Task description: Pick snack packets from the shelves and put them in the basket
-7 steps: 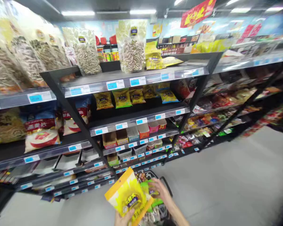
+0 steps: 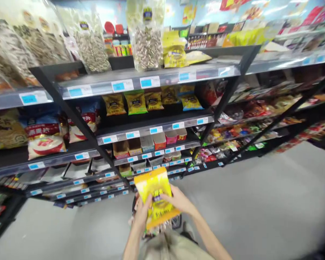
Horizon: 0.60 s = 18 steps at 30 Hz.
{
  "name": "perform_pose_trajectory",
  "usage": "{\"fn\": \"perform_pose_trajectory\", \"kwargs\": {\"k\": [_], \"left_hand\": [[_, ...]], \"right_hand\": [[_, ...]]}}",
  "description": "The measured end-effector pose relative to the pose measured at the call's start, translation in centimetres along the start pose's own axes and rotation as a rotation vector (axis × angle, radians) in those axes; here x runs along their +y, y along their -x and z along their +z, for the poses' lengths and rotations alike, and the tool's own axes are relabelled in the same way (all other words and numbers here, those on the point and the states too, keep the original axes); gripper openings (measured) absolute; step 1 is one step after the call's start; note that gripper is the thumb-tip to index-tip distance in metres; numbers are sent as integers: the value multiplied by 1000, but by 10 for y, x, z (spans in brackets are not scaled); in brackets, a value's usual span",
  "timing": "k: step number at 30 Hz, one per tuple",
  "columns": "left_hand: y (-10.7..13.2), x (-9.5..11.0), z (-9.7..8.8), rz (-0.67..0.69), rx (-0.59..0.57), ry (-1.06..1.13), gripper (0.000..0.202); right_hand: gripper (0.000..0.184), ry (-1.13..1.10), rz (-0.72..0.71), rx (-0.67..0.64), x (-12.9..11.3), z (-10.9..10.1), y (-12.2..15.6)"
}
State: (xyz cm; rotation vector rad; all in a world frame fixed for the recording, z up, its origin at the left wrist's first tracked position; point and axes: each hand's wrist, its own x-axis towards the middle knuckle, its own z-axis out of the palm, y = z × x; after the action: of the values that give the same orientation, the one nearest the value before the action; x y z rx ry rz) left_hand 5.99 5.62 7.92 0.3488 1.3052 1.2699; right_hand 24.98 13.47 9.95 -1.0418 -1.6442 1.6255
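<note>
A yellow snack bag (image 2: 157, 180) with orange ends and a dark label is held upright in front of me, over the basket. My left hand (image 2: 142, 213) grips its left side, thumb on the front. On its right side my right hand (image 2: 178, 199) is closed, with the thumb lying across the label; the fingers behind the bag are hidden. Beneath the bag, a dark shopping basket (image 2: 176, 221) holds small packaged goods, mostly covered by the bag and my hands.
Black shelving (image 2: 157, 128) with blue-white price tags stands ahead. Small yellow bags (image 2: 137, 103) sit on its middle shelf. Large clear bags (image 2: 146, 39) of seeds stand on top. Red-and-blue bags (image 2: 46, 135) lie at left. Grey floor (image 2: 249, 202) stretches to the right.
My right hand has come up from the green bag in the basket to the yellow snack bag, now held by both hands. The view has tilted downward.
</note>
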Motion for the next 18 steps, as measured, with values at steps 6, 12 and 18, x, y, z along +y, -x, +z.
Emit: {"fn": "perform_pose_trajectory", "kwargs": {"k": [6, 12, 18], "left_hand": [[22, 53, 111, 494, -102, -490, 62], [70, 30, 205, 671, -210, -738, 54], [88, -8, 255, 854, -414, -804, 62]], "right_hand": [[43, 168, -89, 430, -61, -52, 42], [44, 425, -259, 872, -57, -132, 128], [56, 623, -250, 1206, -23, -178, 179]]}}
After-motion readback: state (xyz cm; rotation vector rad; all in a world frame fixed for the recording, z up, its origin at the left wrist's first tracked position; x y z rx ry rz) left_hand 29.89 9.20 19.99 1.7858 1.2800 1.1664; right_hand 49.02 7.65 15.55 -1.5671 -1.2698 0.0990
